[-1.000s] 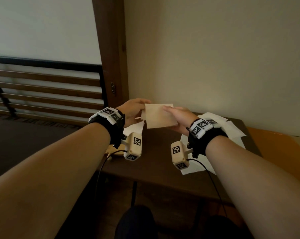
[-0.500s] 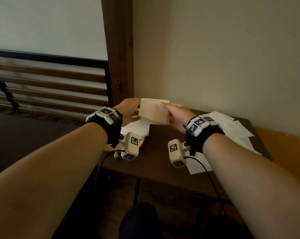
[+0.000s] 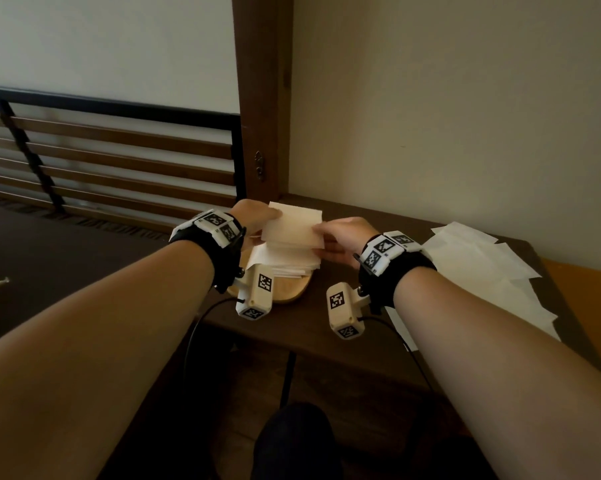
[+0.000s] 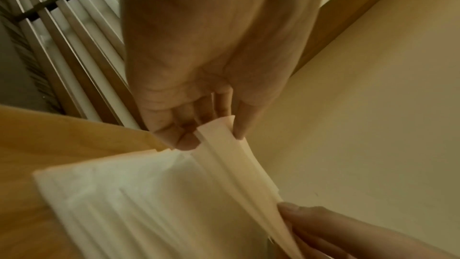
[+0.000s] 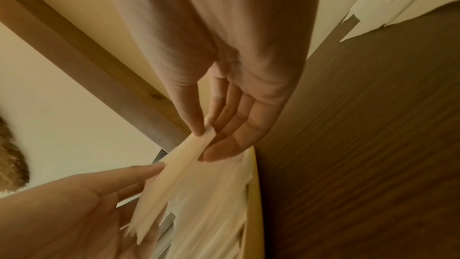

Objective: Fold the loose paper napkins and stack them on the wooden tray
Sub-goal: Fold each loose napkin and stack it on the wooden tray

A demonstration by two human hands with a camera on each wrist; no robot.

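Observation:
Both hands hold one folded cream napkin (image 3: 292,227) just above the stack of folded napkins (image 3: 294,263) on the wooden tray (image 3: 287,292). My left hand (image 3: 254,216) pinches its left edge between thumb and fingers, seen close in the left wrist view (image 4: 219,125). My right hand (image 3: 340,233) pinches the right edge (image 5: 206,135). The folded napkin (image 4: 239,168) tilts over the stack (image 4: 139,200), and the tray (image 4: 62,135) shows beside it. Loose flat napkins (image 3: 479,268) lie on the table's right side.
The dark wooden table (image 3: 313,327) stands against a beige wall (image 3: 448,116), with a wooden post (image 3: 262,98) behind the tray. A slatted railing (image 3: 101,157) runs at the left. An orange surface (image 3: 583,306) adjoins the table on the right.
Both hands have carried the folded napkin leftward and down, from mid-table to just above the stack on the tray. The grip on both edges is unchanged.

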